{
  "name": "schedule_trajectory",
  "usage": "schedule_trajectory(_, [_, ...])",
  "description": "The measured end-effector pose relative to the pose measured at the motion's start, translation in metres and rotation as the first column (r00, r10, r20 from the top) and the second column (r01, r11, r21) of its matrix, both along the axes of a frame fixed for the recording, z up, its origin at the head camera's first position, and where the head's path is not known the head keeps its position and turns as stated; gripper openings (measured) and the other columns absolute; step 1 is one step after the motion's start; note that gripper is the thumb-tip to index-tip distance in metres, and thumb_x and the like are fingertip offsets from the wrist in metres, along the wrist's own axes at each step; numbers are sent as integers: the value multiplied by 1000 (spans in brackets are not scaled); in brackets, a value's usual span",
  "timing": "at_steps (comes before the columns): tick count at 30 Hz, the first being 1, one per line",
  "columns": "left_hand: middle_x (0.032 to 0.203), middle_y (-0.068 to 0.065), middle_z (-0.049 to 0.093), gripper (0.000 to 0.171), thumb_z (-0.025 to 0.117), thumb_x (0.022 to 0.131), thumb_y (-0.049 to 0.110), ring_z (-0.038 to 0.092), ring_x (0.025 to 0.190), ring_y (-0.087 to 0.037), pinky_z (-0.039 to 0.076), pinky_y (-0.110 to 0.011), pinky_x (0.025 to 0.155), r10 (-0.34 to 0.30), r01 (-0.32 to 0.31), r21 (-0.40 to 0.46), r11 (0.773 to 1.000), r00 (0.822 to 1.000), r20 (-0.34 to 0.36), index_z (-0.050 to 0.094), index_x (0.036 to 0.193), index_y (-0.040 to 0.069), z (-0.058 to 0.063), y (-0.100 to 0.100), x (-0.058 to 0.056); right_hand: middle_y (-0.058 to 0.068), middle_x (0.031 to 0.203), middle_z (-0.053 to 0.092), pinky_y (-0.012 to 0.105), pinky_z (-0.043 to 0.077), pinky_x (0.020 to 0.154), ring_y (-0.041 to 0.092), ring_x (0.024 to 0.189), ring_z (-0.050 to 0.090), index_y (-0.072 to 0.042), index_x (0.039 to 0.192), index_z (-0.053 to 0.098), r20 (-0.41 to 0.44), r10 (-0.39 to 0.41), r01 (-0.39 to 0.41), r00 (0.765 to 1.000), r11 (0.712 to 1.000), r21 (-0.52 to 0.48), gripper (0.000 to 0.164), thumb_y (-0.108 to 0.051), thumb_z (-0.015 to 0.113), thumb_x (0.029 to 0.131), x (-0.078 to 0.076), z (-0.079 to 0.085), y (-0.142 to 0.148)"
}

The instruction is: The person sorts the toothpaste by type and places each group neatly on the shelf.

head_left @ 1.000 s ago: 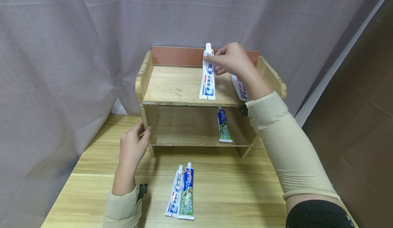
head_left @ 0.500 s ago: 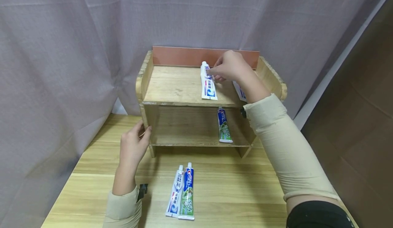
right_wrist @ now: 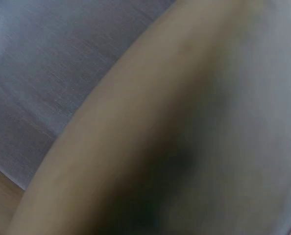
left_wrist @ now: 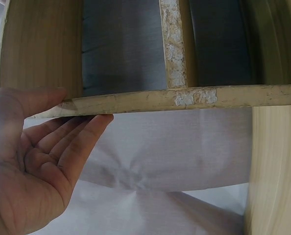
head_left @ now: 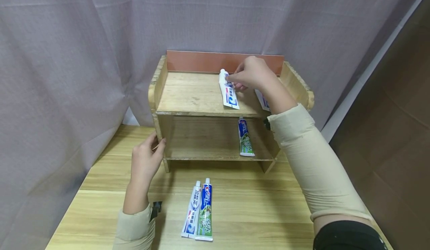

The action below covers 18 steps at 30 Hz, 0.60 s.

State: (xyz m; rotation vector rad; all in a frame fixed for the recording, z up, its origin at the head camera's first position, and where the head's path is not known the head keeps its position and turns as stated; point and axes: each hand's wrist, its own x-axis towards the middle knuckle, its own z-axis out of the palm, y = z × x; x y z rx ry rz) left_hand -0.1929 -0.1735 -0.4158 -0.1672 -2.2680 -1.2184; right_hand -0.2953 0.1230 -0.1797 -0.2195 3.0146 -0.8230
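Note:
A white toothpaste tube (head_left: 230,95) lies slanted on the top board of a two-tier wooden shelf (head_left: 188,89), its cap toward the back. My right hand (head_left: 252,73) pinches it near the cap end from the right side. My left hand (head_left: 146,158) grips the shelf's left side panel. In the left wrist view, the left thumb lies on the inner face of the panel (left_wrist: 140,102) and the fingers on the outer face. The right wrist view is blurred and mostly blocked by the forearm (right_wrist: 106,127); it shows no toothpaste.
Another white tube (head_left: 263,101) lies on the top board, partly hidden by the right arm. A blue-green Crest tube (head_left: 246,138) rests on the lower board. On the table (head_left: 248,209), a white tube (head_left: 191,214) touches a Crest tube (head_left: 205,212). A grey curtain (head_left: 208,14) hangs behind.
My right hand has come down and lowered the white tube onto the top board. The tube's bottom end has swung slightly right. My left hand has stayed put.

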Motion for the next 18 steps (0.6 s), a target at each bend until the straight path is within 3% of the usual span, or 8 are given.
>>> schedule_trajectory(8, [111, -21, 72, 28, 66, 98, 15, 72, 101, -35, 64, -36, 78, -4, 4, -4, 1000, 1000, 0, 68, 122, 1, -1, 0, 0, 9, 91, 75, 29, 60, 70, 21, 82, 73, -4, 106, 74, -62, 17, -17, 998, 1000, -2, 41, -42, 71, 92, 8, 2, 5])
schedule_trajectory(18, [112, -21, 72, 29, 67, 97, 15, 72, 101, -35, 64, -36, 79, -6, 6, 4, 1000, 1000, 7, 68, 122, 1, 0, 1, 0, 5, 90, 75, 30, 57, 75, 23, 85, 73, -9, 106, 73, -185, 64, -70, 981, 997, -29, 40, -46, 69, 93, 33, 2, 11])
